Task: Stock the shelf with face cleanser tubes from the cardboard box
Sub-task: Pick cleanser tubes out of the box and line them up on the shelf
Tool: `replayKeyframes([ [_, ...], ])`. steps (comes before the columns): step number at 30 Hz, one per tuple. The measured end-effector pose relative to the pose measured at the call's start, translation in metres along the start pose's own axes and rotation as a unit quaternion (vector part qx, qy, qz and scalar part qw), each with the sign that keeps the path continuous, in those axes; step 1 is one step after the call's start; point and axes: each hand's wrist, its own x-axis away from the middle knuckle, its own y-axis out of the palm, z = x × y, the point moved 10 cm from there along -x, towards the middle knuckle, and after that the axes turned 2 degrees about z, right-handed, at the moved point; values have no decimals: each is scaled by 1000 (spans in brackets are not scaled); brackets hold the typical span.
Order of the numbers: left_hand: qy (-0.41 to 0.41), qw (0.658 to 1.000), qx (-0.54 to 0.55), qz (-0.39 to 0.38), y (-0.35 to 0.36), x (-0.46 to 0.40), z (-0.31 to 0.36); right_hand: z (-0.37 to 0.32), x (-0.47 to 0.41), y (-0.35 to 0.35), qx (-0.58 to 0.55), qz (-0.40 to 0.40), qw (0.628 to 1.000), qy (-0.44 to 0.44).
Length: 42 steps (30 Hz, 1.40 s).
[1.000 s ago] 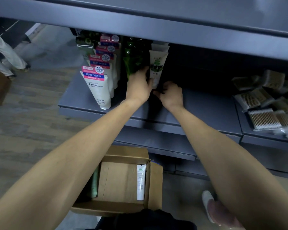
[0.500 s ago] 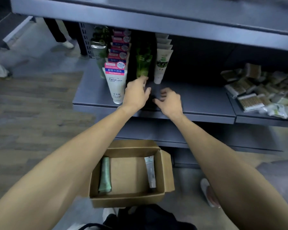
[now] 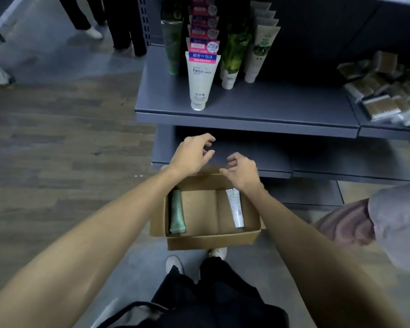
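Observation:
An open cardboard box (image 3: pixel 213 241) sits on the floor below the shelf. Inside lie a green tube (image 3: pixel 176 213) on the left and a white tube (image 3: pixel 234 209) on the right. My left hand (image 3: pixel 193 155) and my right hand (image 3: pixel 240 170) hover above the box's far edge, both holding nothing, fingers curled apart. On the grey shelf (image 3: pixel 258 110) stand rows of cleanser tubes: a white "Facial" tube (image 3: pixel 200 79) in front, dark green tubes (image 3: pixel 172 43), leaf-green tubes (image 3: pixel 233 58) and beige tubes (image 3: pixel 258 48).
Packs of cotton swabs (image 3: pixel 379 95) lie on the shelf at the right. A lower shelf (image 3: pixel 270 159) juts out behind the box. Other people's legs (image 3: pixel 118 22) stand at the back left. A person's sleeve and arm (image 3: pixel 376 223) are at the right. My shoes (image 3: pixel 194 259) stand by the box.
Both hands have drawn back from the tubes on the shelf and come down to just above the box. The view has tilted down and pulled away from the shelf.

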Motion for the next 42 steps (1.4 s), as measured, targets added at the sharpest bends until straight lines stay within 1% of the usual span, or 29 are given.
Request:
replayKeyframes([
  [3,-26,1000,5,-16,15,17,-20,22,17,24,26,-38,998,34],
  [6,-48,998,17,-29,36,32,-37,51,27,43,35,-59,994,80],
  [8,-64,997,21,-44,53,41,-47,69,32,54,61,-74,990,106],
  [11,-84,994,19,-74,80,54,-59,98,37,71,118,-111,976,148],
  [14,-115,988,39,-93,106,65,-71,122,39,89,151,-144,960,187],
  [20,-167,978,54,-112,142,80,-95,159,33,123,154,-178,942,241],
  [23,-195,972,62,-113,152,92,-109,170,31,140,126,-196,935,268],
  [25,-210,969,66,-116,156,98,-116,173,29,145,104,-181,939,274],
  [27,-223,965,67,-119,158,101,-123,171,25,146,86,-152,948,267],
  [29,-232,963,68,-119,159,100,-127,169,23,149,74,-141,953,257],
  [33,-234,964,73,-105,159,94,-131,177,21,150,74,-125,953,267],
  [37,-243,961,85,-102,166,94,-134,184,15,145,56,-88,957,272],
  [39,-248,959,89,-106,171,96,-135,181,14,142,53,-73,963,255],
  [42,-250,957,92,-115,178,100,-134,170,16,149,3,-83,975,206],
])
